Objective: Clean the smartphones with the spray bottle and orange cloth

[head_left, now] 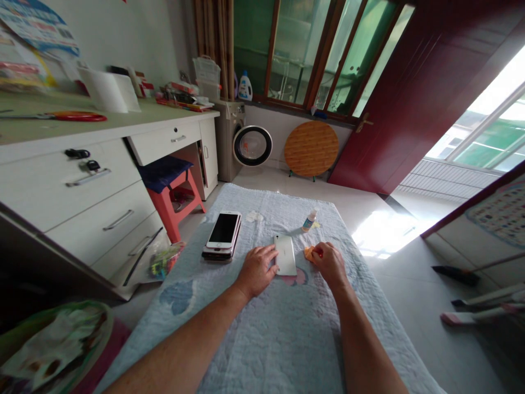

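A white smartphone (286, 256) lies back side up on the cloth-covered table. My left hand (257, 269) rests at its left edge, fingers stretched out and touching it. To the right of the phone, my right hand (329, 262) is closed on an orange cloth (309, 253), apart from the phone. Beyond them stands a small spray bottle (309, 220) with a blue label. A stack of phones (222, 235) sits on the left, its top one white-framed with a dark screen facing up.
A light blue patterned cloth (262, 345) covers the table. Left are a white desk (94, 180), a red stool (176, 202) and a waste bin (102, 328). Behind stand a washing machine (227, 148) with its door open and a folded round table (311, 149).
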The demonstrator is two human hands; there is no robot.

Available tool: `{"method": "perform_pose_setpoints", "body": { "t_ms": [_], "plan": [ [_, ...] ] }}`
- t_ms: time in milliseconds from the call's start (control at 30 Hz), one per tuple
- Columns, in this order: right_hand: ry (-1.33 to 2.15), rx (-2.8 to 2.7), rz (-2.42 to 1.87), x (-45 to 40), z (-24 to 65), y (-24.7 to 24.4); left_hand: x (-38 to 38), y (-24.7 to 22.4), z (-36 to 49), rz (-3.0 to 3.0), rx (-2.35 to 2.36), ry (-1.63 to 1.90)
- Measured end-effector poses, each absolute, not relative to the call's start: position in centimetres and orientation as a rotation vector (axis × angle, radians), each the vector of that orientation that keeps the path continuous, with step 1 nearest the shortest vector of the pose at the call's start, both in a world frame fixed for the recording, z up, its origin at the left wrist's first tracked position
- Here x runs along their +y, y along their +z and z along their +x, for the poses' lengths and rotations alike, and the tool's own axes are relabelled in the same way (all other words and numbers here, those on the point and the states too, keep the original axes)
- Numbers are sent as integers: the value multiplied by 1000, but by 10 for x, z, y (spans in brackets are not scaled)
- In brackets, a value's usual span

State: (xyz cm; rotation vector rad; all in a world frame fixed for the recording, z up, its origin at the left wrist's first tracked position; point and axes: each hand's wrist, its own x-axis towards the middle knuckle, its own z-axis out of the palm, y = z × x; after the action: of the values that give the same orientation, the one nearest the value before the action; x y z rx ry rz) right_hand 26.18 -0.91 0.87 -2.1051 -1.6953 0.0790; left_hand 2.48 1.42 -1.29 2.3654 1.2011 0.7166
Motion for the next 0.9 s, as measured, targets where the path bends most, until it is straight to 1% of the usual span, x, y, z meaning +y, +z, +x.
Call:
{"method": "perform_pose_setpoints", "body": {
  "t_ms": [133, 267, 333, 433, 567, 900],
  "plan": [
    [52, -1754, -2131, -10, 262, 10, 14, -13, 25, 2358, 1209, 723],
    [-180, -1633, -2100, -13, 257, 16, 14, -15, 25, 2344, 1216, 732],
    [-224, -1598, -2028, -14, 248, 20, 14, -16, 25, 2334, 1215, 727],
    [-46, -1732, -1903, -17, 227, 23, 14, -15, 24, 2326, 1212, 717],
    [172, -1976, -1875, -22, 194, 21, 13, -14, 24, 2328, 1194, 719],
    [36, -1928, -2161, -25, 161, 16, 17, -21, 24, 2262, 1175, 772]
  ]
}}
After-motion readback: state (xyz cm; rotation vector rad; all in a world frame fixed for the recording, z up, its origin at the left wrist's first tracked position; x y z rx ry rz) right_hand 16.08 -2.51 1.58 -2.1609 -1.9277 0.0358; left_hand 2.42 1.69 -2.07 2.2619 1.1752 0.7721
